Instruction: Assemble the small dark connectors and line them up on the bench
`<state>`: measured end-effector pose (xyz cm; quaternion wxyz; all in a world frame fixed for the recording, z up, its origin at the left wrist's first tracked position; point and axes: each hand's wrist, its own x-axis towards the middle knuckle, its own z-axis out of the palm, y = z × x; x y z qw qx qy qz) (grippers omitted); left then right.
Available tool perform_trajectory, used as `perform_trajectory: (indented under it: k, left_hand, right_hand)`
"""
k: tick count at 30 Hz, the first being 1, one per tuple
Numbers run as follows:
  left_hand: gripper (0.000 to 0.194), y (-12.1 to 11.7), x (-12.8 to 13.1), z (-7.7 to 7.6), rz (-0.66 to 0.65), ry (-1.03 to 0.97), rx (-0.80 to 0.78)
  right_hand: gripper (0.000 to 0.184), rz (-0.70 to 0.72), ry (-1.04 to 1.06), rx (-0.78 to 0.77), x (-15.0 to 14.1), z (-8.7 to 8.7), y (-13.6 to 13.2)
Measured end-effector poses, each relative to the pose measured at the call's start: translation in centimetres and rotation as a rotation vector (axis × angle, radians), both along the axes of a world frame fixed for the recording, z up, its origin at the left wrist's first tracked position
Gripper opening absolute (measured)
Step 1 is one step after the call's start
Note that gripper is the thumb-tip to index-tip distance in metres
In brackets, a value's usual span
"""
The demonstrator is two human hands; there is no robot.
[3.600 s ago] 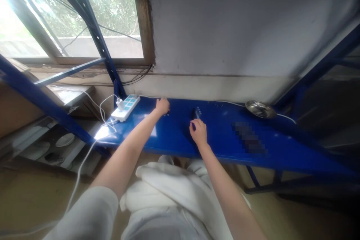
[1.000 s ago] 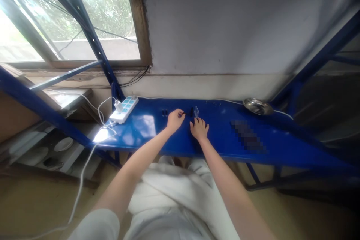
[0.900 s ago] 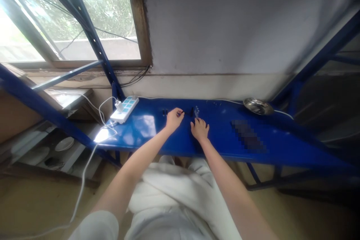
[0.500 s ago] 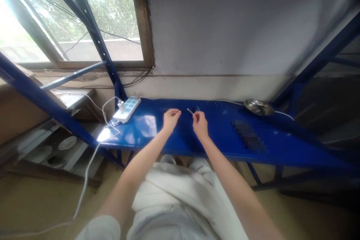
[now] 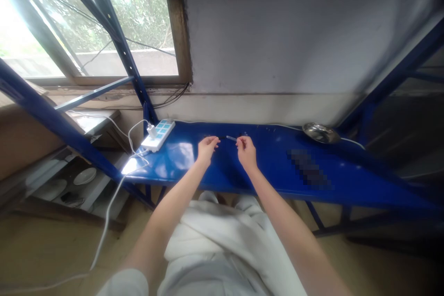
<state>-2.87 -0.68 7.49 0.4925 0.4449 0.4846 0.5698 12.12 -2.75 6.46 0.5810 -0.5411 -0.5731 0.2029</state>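
Over the blue table (image 5: 267,171), my left hand (image 5: 207,150) pinches a thin black piece (image 5: 222,138), its end sticking out toward the right. My right hand (image 5: 246,152) is closed on a slim clear tube (image 5: 231,138) that looks like a pen barrel. Tube and black piece point at each other, nearly in line; whether their ends touch, I cannot tell. Small items lie on the table just behind my right hand, partly hidden and too small to name.
A white power strip (image 5: 158,135) with a plug and white cable stands at the table's left end. At the back right sits a shiny metal bowl (image 5: 321,133). A blurred-out dark object (image 5: 308,169) lies before it. Blue metal posts (image 5: 120,41) rise at both sides.
My left hand has shifted slightly left with the black piece, more of which now shows. The clear tube in my right hand has turned to lie more level.
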Motion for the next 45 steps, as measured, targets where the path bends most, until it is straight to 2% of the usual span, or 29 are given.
perform_trajectory:
  k: [13, 18, 24, 34, 41, 45]
  left_hand:
    - [0.032, 0.8, -0.9, -1.3, -0.141, -0.206, -0.122]
    - [0.034, 0.6, -1.2, -0.1, -0.162, -0.170, -0.055]
    - [0.034, 0.1, -1.3, 1.9, -0.165, -0.007, 0.075]
    - [0.034, 0.0, -0.6, 2.0, -0.248, 0.086, 0.092]
    - [0.034, -0.3, -0.3, 2.6, -0.271, 0.123, 0.096]
    - [0.031, 0.4, -0.2, 3.4, -0.296, 0.195, 0.134]
  right_hand:
    - [0.028, 0.084, -0.083, 0.036, 0.3, 1.2, -0.2]
    - [0.026, 0.134, -0.137, 0.052, 0.9, 1.9, 0.6]
    - [0.021, 0.169, -0.099, 0.050, 1.1, 1.8, 1.3]
    - [0.023, 0.188, -0.066, 0.044, -0.2, 2.1, 0.9]
    - [0.024, 0.174, -0.051, 0.037, -0.3, 2.1, 0.7]
    - [0.024, 0.172, -0.033, 0.033, -0.1, 1.8, 0.8]
